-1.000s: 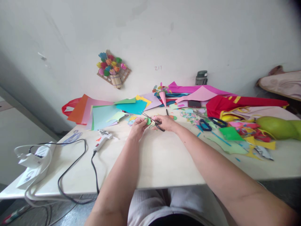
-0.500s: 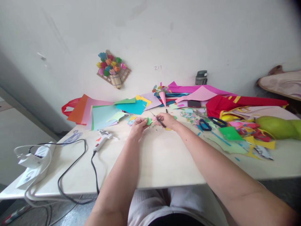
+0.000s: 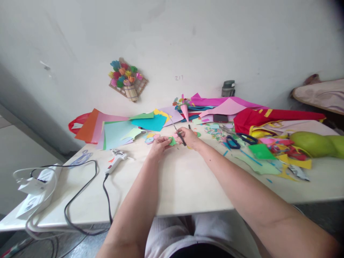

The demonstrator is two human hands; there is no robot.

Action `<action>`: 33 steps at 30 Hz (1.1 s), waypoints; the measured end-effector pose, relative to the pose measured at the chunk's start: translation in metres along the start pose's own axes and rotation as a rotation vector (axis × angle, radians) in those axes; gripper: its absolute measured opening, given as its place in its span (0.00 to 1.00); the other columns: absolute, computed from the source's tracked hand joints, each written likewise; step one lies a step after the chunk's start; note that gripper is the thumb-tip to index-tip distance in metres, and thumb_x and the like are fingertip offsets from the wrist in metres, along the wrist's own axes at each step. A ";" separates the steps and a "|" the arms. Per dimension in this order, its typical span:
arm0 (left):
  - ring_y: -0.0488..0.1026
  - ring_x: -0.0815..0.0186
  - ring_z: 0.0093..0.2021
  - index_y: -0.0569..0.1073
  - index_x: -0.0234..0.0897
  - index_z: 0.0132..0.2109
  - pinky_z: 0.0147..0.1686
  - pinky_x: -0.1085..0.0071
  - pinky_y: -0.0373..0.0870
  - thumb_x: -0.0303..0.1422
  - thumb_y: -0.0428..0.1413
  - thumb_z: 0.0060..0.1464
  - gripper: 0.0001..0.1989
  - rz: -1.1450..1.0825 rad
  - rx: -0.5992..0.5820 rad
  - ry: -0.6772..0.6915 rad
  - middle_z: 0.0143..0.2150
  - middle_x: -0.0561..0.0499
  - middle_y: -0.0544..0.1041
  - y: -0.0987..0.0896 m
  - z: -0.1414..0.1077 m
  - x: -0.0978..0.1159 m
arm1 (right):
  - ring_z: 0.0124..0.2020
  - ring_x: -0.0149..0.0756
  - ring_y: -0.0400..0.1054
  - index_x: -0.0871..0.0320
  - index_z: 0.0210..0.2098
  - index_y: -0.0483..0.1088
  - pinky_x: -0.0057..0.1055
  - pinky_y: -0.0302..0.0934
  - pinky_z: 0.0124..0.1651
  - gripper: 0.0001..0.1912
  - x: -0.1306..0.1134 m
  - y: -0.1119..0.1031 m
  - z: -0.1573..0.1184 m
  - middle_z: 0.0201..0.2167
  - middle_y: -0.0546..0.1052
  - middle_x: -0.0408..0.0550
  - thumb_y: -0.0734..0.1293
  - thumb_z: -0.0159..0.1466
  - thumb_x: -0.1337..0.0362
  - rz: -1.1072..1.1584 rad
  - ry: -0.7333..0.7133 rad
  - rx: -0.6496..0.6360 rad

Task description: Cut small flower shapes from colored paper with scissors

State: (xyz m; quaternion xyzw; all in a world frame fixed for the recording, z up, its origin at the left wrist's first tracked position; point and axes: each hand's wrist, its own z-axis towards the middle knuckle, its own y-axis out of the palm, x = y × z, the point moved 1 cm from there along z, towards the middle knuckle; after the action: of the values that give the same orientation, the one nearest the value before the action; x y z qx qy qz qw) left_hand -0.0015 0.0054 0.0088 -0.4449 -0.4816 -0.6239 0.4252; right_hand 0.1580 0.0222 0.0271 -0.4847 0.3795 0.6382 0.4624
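My left hand [image 3: 161, 145] pinches a small green paper piece [image 3: 172, 142] between thumb and fingers, low over the table. Close to its right, my right hand [image 3: 187, 137] is closed around a slim tool with a dark handle [image 3: 181, 139]. The tool's thin shaft slants up and to the left, away from me; its exact kind is hard to make out. Small cut paper shapes [image 3: 152, 138] lie just beyond my left hand. Fine paper scraps and a pink paper cone [image 3: 184, 111] with tiny coloured flowers are past my right hand.
A glue gun [image 3: 116, 163] and its black cord lie left, near a white power strip [image 3: 39, 193]. Coloured sheets [image 3: 115, 132] spread along the back. Blue-handled scissors [image 3: 233, 142], scraps and red cloth [image 3: 247, 122] cover the right side. A dark bottle [image 3: 228, 88] stands behind.
The tool in my right hand has tilted more upright, and the green paper has shifted slightly in my left fingers. The whole view has moved a little.
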 end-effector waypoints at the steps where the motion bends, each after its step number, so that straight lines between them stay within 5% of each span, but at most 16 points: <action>1: 0.70 0.73 0.25 0.71 0.33 0.25 0.34 0.72 0.70 0.36 0.67 0.34 0.15 0.008 -0.002 -0.006 0.24 0.55 0.72 0.001 0.000 0.000 | 0.16 0.24 0.60 0.59 0.31 0.64 0.23 0.55 0.21 0.16 0.002 0.001 0.001 0.14 0.66 0.33 0.69 0.41 0.71 0.000 -0.003 0.004; 10: 0.72 0.66 0.24 0.73 0.30 0.29 0.34 0.64 0.72 0.56 0.51 0.47 0.29 -0.189 0.093 -0.101 0.25 0.45 0.75 0.006 0.002 0.005 | 0.16 0.25 0.61 0.58 0.32 0.64 0.22 0.55 0.18 0.18 -0.006 0.001 -0.001 0.15 0.67 0.34 0.71 0.42 0.66 -0.018 -0.048 0.174; 18: 0.72 0.69 0.28 0.71 0.33 0.26 0.37 0.69 0.71 0.29 0.64 0.37 0.09 -0.100 -0.045 -0.023 0.24 0.52 0.73 0.006 -0.003 0.001 | 0.17 0.26 0.62 0.57 0.32 0.65 0.24 0.59 0.21 0.16 0.010 0.000 0.008 0.15 0.66 0.33 0.68 0.42 0.67 -0.004 -0.110 0.225; 33: 0.71 0.69 0.26 0.71 0.34 0.28 0.36 0.65 0.72 0.32 0.64 0.38 0.10 -0.162 0.047 0.031 0.25 0.55 0.72 0.004 0.001 -0.003 | 0.18 0.27 0.63 0.58 0.32 0.65 0.23 0.57 0.20 0.16 0.009 0.009 0.003 0.16 0.69 0.36 0.68 0.42 0.67 -0.027 -0.088 0.149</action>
State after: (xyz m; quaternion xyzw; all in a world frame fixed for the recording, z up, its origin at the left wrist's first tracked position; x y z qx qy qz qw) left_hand 0.0034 0.0059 0.0075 -0.3848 -0.5238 -0.6517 0.3910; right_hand 0.1481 0.0241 0.0197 -0.4256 0.3988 0.6226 0.5218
